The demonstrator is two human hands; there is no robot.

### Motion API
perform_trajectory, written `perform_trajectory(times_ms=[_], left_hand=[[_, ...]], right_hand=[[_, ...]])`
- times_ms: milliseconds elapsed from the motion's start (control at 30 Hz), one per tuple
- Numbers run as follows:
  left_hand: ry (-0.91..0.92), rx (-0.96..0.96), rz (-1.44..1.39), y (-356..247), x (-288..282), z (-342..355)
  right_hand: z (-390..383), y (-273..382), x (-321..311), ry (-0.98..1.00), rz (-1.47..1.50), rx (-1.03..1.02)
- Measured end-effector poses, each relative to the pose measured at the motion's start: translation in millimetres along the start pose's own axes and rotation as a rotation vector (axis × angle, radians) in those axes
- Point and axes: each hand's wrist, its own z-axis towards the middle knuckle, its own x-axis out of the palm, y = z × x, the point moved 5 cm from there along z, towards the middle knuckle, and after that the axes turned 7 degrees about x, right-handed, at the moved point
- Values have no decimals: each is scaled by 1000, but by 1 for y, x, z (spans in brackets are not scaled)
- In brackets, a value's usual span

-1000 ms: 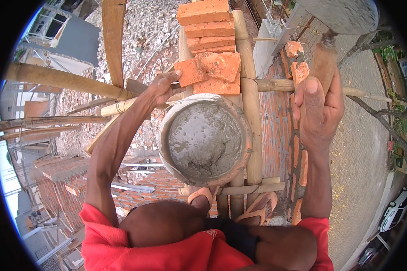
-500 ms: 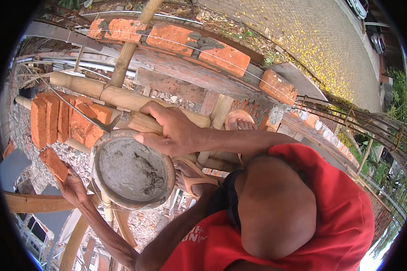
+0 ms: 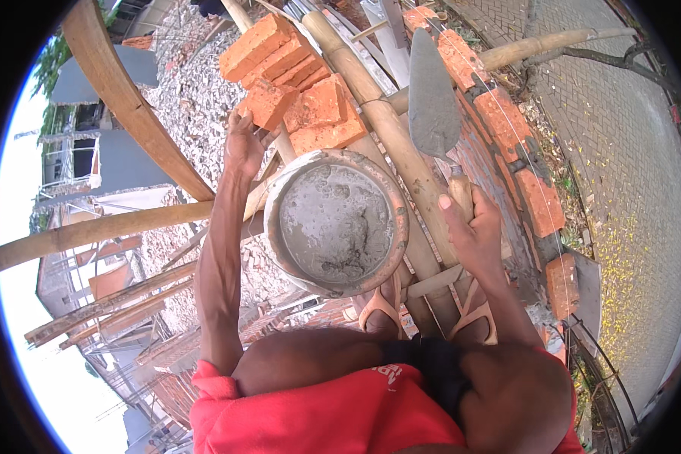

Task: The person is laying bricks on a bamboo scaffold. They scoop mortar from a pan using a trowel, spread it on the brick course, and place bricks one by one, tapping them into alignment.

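My left hand (image 3: pixel 244 147) grips an orange brick (image 3: pixel 268 104) by its near end, at the edge of a stack of bricks (image 3: pixel 310 102). The held brick overlaps the stack in this view; whether they touch I cannot tell. On the right, my right hand (image 3: pixel 478 231) is closed round the wooden handle of a trowel (image 3: pixel 433 102), its grey blade pointing away from me with the flat face showing. Between my arms stands a round bucket (image 3: pixel 401 219) with a mortar-crusted rim. Wet grey mortar (image 3: pixel 333 216) fills much of it, with a rough hollow near its lower right.
Thick bamboo poles (image 3: pixel 401 140) run beside the bucket, under my sandalled feet (image 3: pixel 380 314). Along the right, a brick wall (image 3: pixel 503 125) carries spaced bricks, mortar and a taut string (image 3: pixel 518 125). Curved timber (image 3: pixel 129 98) crosses the left, above rubble (image 3: pixel 193 83).
The view has turned, so the wall now lies to the right. My left hand still holds the brick, now nearer the stack. The trowel's blade now shows its flat face instead of its edge.
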Motion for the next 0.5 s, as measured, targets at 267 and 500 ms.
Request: perform_trajectory(times_ms=[267, 500], left_hand=[[181, 35, 10, -28, 33, 0], [176, 70, -80, -18, 32, 3]], right_hand=[[5, -11, -2, 22, 86, 56], [6, -12, -5, 4, 54, 54]])
